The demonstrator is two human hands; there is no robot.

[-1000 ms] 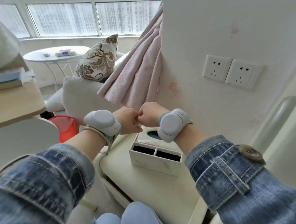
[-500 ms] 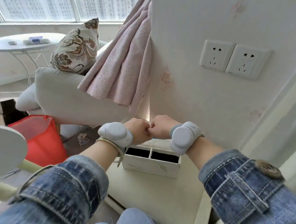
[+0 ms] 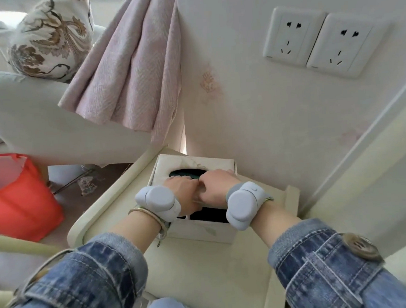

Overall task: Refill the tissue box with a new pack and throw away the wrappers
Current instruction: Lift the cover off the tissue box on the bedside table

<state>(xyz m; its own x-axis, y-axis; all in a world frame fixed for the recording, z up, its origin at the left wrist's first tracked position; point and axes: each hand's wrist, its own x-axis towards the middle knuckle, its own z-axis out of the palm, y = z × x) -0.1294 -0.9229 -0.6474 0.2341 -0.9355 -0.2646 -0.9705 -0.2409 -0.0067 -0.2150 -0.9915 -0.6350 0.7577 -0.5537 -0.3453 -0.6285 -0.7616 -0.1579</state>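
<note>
A white tissue box (image 3: 204, 233) stands on a cream bedside table (image 3: 205, 274) against the wall. Its lid has a dark oval opening (image 3: 186, 173), and two dark compartments sit along its front. My left hand (image 3: 183, 190) and my right hand (image 3: 214, 186) are curled into fists, knuckles touching each other. They hover low over the lid, just in front of the oval opening. Nothing shows inside either fist. Whether they touch the lid is unclear. No new tissue pack or wrapper is in view.
A red bin (image 3: 15, 203) stands on the floor to the left. Behind it is a pale armchair (image 3: 38, 122) with a patterned cushion (image 3: 49, 37). A pink curtain (image 3: 129, 74) hangs above the box. Two wall sockets (image 3: 294, 36) are at upper right.
Both fists, still pressed together, have come down from above the box to just over its lid. The view has tilted downward and closer to the table.
</note>
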